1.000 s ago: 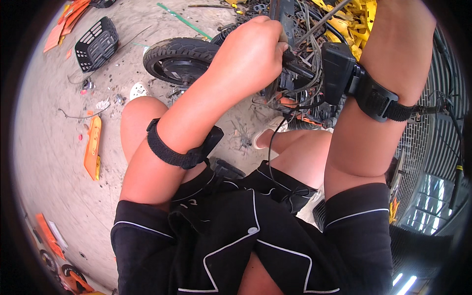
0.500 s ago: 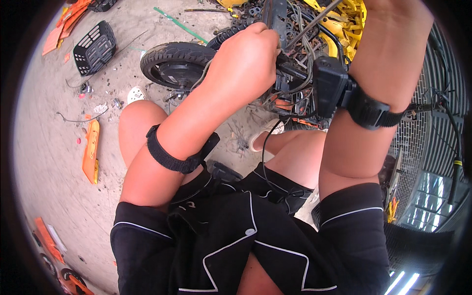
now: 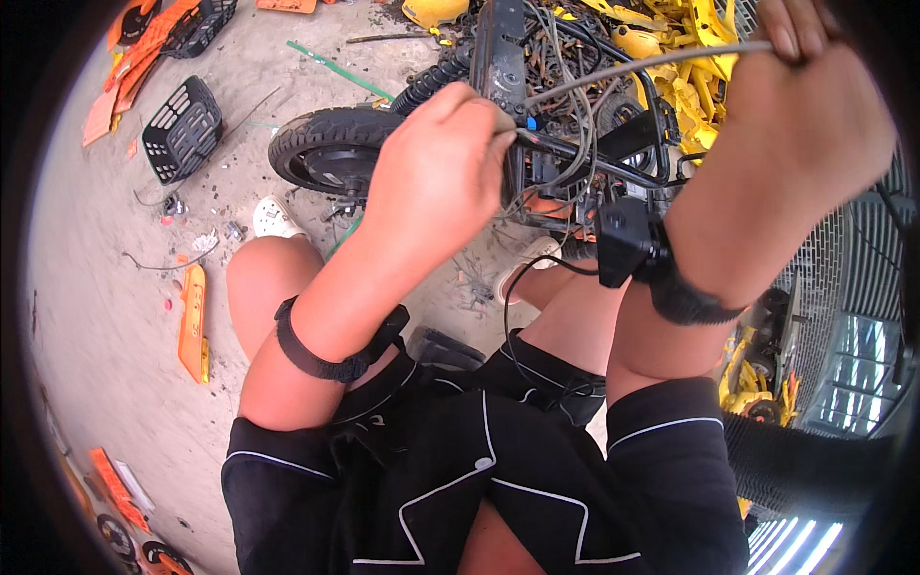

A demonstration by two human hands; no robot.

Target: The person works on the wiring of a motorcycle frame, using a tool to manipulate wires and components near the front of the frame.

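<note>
A grey cable [image 3: 652,63] runs from a wheeled vehicle's black metal frame [image 3: 500,57] up to the right. My right hand [image 3: 805,115] is closed on its far end, raised at the upper right and slightly blurred. My left hand [image 3: 443,163] is closed beside the frame, its fingertips pressed together near the cable's lower end. What lies in those fingers is hidden. Loose grey wires [image 3: 586,125] hang in loops right of my left hand. A black-tyred wheel [image 3: 331,153] and a black coil spring [image 3: 431,81] are on the frame's left side.
Yellow plastic parts [image 3: 704,86] are heaped behind the frame. On the concrete floor at left lie a black basket [image 3: 182,129], an orange panel [image 3: 194,326] and a green strip [image 3: 335,69]. My feet in white shoes [image 3: 273,216] stand close to the wheel.
My right hand has come lower into view, with the cable now stretched toward it at a flatter angle. My left hand has moved slightly left and down.
</note>
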